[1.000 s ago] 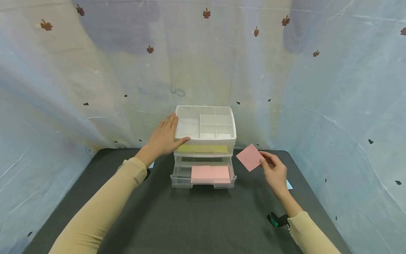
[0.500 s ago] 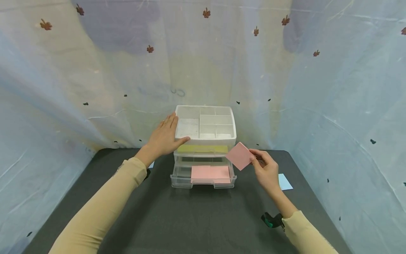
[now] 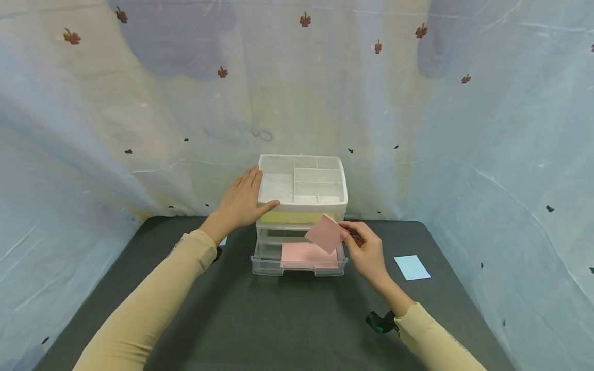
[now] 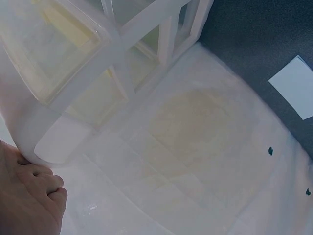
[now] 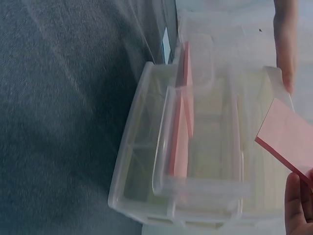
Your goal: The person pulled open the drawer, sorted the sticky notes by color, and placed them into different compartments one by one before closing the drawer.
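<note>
A small drawer unit with a white sectioned top [image 3: 301, 207] stands on the dark table. Its clear lower drawer [image 3: 266, 267] is pulled out, with pink sticky notes [image 3: 297, 253] lying toward its right side. My left hand [image 3: 238, 201] rests on the unit's upper left edge, fingers straight and thumb over the front rim. My right hand [image 3: 368, 252] pinches a pink sticky note pad [image 3: 325, 233] by one corner, tilted above the drawer's right part. In the right wrist view the pad [image 5: 288, 134] shows some thickness. Yellow paper [image 3: 292, 217] shows through the upper drawer.
A light blue sticky note [image 3: 412, 267] lies on the table [image 3: 278, 330] to the right. Another pale blue one [image 4: 296, 88] lies left of the unit, mostly hidden by my left arm in the head view. A patterned curtain [image 3: 297, 103] hangs behind and along both sides.
My right hand has moved left with the pink sticky note pad, from beside the unit to over the open drawer, uncovering the blue note. My left hand stays on the unit.
</note>
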`<action>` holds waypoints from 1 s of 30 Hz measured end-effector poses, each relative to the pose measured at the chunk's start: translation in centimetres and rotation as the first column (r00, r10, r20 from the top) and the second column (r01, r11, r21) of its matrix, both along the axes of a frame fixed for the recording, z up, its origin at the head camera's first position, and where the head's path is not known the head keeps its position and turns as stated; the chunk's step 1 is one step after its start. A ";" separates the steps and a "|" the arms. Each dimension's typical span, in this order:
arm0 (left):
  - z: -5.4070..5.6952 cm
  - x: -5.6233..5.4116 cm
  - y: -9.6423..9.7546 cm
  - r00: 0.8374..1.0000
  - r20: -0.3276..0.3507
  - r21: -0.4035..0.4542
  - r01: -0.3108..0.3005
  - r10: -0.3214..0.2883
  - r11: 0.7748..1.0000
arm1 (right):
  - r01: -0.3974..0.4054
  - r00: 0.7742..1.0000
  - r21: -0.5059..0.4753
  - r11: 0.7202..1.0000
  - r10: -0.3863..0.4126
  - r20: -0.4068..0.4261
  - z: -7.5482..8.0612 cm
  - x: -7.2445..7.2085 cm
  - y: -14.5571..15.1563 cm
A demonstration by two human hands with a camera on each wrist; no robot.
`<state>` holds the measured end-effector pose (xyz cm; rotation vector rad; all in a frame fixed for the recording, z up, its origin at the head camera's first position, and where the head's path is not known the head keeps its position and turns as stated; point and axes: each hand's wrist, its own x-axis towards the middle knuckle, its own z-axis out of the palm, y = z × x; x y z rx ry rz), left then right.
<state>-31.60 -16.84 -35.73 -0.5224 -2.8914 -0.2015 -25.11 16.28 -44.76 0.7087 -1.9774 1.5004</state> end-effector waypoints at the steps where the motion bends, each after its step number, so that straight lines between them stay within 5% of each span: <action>1: 0.0 0.0 0.0 1.000 -0.001 -0.002 -0.001 0.001 1.000 | -0.011 1.000 0.003 1.000 0.011 0.006 0.0 0.0 -0.2; 16: 0.1 0.1 0.1 1.000 0.013 0.001 -0.008 0.008 1.000 | -0.058 0.997 0.108 0.992 0.053 0.048 -0.3 -0.6 -3.3; 30: 0.2 0.0 0.2 1.000 0.016 -0.013 -0.024 0.024 1.000 | -0.142 0.987 0.255 0.956 0.116 0.114 -0.6 -1.3 -5.8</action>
